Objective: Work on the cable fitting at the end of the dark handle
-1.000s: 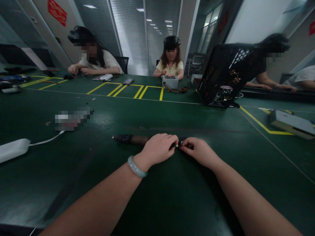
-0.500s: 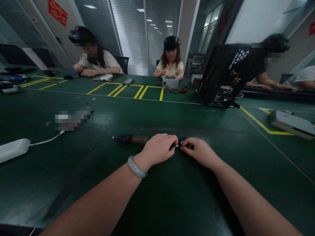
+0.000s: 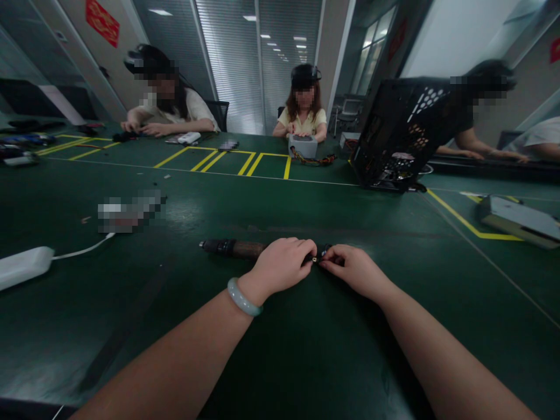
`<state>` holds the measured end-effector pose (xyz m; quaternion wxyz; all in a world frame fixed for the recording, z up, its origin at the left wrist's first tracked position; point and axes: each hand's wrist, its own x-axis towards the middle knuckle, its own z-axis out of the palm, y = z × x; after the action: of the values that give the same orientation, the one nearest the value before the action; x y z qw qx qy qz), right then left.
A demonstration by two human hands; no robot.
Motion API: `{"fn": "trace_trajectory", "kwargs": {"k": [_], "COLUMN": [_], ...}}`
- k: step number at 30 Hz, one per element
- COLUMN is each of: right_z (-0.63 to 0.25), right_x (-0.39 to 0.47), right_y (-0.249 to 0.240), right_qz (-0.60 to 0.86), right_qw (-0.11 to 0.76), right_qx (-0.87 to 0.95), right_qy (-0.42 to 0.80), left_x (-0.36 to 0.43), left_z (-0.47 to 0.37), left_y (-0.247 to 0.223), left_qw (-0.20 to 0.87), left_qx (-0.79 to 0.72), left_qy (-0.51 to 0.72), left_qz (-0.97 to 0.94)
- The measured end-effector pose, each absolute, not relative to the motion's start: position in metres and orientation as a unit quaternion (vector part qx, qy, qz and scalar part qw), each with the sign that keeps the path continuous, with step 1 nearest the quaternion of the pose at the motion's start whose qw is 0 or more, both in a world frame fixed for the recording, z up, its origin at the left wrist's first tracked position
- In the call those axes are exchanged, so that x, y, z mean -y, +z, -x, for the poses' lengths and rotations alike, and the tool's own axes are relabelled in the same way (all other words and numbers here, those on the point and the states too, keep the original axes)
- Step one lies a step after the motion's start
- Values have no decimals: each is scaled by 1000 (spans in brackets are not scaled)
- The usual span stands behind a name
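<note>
My left hand point(image 3: 286, 265), with a pale green bangle point(image 3: 242, 297) at the wrist, is closed in a pinch above the table. Facing it, my right hand point(image 3: 352, 268) pinches too, its fingertips a short way from the left ones. Between the fingertips shows a small dark piece with a gold glint point(image 3: 314, 259), too small to name. Behind both hands lies a long, dark, pen-shaped electric screwdriver point(image 3: 245, 249) with a metal tip pointing left. Its middle is hidden by my left hand, and its right end is partly covered by my right fingers.
The green table point(image 3: 210, 356) carries yellow tape lines. A white power strip point(image 3: 26, 267) with a cable lies left. An open black computer case point(image 3: 380, 140) stands back right, a grey metal box point(image 3: 518, 220) at far right. Across sit co-workers, one with a power supply unit point(image 3: 303, 146).
My hands keep nearly the same place and pinch. The co-worker at the back left has shifted their hands left, onto a small black object there.
</note>
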<state>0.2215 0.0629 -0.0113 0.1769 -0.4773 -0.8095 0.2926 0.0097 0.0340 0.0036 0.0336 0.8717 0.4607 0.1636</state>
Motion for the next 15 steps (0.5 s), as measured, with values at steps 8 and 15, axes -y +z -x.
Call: {"fn": "trace_trajectory", "kwargs": {"k": [8, 15], "right_z": [-221, -221], "right_x": [-63, -63], "right_y": [-12, -11], "right_qz": [476, 480], "right_qw": [177, 173], "right_qx": [813, 809], "right_qy": [286, 292], "left_x": [-34, -34], "left_z": [-9, -9], "left_y": [3, 3], "left_qw": [34, 34], "left_qx": [-455, -457], "left_qy": [165, 163], "left_qz": [-874, -874]}}
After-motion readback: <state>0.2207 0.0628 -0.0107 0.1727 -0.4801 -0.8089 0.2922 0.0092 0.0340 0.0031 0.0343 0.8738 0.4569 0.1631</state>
